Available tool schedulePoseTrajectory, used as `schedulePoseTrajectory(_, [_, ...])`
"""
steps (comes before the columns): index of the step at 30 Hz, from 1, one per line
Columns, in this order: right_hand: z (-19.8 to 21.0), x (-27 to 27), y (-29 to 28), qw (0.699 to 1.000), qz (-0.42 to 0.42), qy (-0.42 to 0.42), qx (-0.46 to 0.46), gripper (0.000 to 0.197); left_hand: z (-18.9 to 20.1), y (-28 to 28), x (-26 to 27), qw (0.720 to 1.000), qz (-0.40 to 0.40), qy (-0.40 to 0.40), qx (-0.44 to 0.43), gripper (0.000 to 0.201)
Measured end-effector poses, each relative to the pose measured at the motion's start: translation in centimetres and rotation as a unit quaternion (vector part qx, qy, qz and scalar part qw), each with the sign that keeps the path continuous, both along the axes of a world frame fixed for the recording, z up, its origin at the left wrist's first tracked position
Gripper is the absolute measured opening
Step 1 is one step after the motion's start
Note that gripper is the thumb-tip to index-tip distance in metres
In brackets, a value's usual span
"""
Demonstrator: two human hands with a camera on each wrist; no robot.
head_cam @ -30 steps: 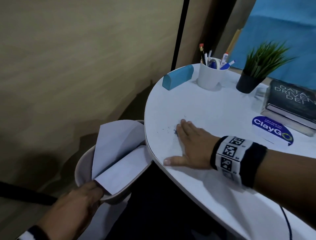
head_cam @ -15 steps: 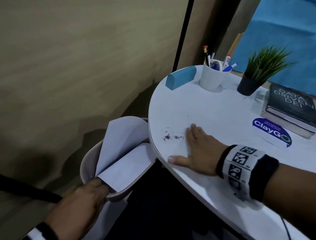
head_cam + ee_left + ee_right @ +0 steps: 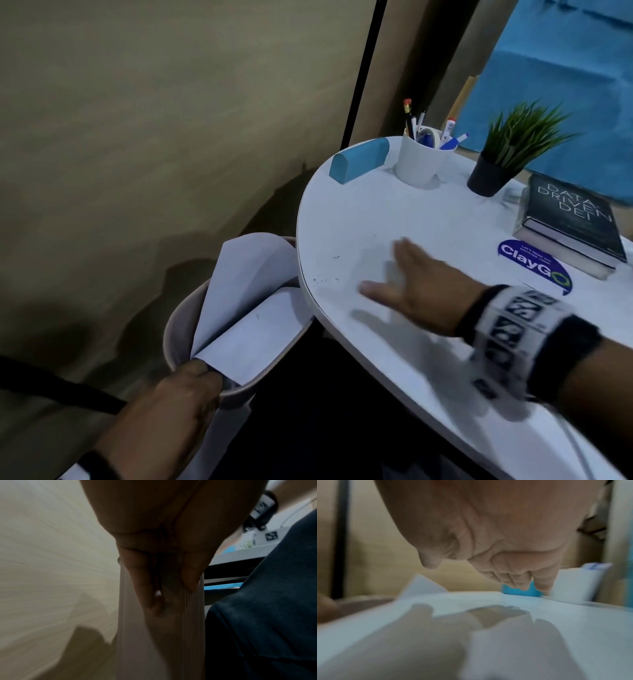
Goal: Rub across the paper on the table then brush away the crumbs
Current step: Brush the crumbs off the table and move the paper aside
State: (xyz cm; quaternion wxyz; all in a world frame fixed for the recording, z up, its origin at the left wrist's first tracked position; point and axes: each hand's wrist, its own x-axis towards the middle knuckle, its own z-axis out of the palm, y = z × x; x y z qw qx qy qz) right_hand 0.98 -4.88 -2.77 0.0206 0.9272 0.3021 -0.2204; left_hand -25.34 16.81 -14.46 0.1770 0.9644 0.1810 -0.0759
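Note:
My left hand (image 3: 191, 387) grips the near rim of a beige waste bin (image 3: 178, 329), held just below the white table's (image 3: 428, 212) left edge. In the left wrist view its fingers (image 3: 150, 588) curl over the bin's ribbed wall (image 3: 188, 628). Folded white paper (image 3: 246, 301) stands inside the bin. My right hand (image 3: 397, 274) is blurred, fingers straight, hovering just above the tabletop with its shadow beneath (image 3: 488, 568). A few dark crumbs (image 3: 325, 279) lie near the table edge above the bin.
At the back of the table lie a blue eraser (image 3: 359, 159), a white cup of pens (image 3: 421, 161) and a small potted plant (image 3: 507, 154). A dark book (image 3: 568, 222) and a blue ClayGo sticker (image 3: 534, 267) sit at the right. A wood-grain wall rises on the left.
My right hand has drawn back from the table edge and lifted off the surface. The crumb pile by its fingers has thinned to a few specks at the edge. The left hand still holds the bin.

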Motion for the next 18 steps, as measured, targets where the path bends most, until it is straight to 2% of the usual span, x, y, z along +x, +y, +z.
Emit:
schedulePoseTrajectory(3, [-0.6, 0.9, -4.0, 0.996, -0.021, 0.02, -0.083, 0.138, 0.6, -0.8, 0.1, 0.998, -0.042, 0.04, -0.031, 0.051])
schedulePoseTrajectory(5, [-1.9, -0.4, -3.4, 0.996, -0.003, 0.02, -0.091, 0.144, 0.1, -0.3, 0.4, 0.998, -0.059, 0.019, -0.002, 0.057])
schedulePoseTrajectory(7, [-3.2, -2.3, -0.7, 0.996, 0.02, 0.007, -0.085, 0.145, 0.6, -0.6, 0.3, 0.999, -0.035, 0.03, -0.008, 0.052])
schedulePoseTrajectory(11, [-3.6, -7.1, 6.0, 0.989, 0.128, 0.034, -0.064, 0.133, 0.1, -0.6, 0.0, 1.0, -0.019, 0.015, -0.004, 0.025])
schedulePoseTrajectory(14, [-2.1, -9.7, 8.4, 0.975, 0.212, 0.063, -0.009, 0.116, 0.4, -0.8, 0.6, 1.0, -0.021, -0.009, 0.002, 0.021])
schedulePoseTrajectory(16, [-1.1, -9.6, 7.1, 0.981, 0.18, 0.058, 0.047, 0.11, 0.8, -0.8, 0.7, 1.0, -0.018, -0.012, 0.019, 0.026])
schedulePoseTrajectory(18, [-1.0, -8.4, 3.1, 0.992, 0.106, 0.026, 0.058, 0.117, 0.8, -0.7, 0.4, 1.0, -0.027, 0.014, -0.002, 0.035])
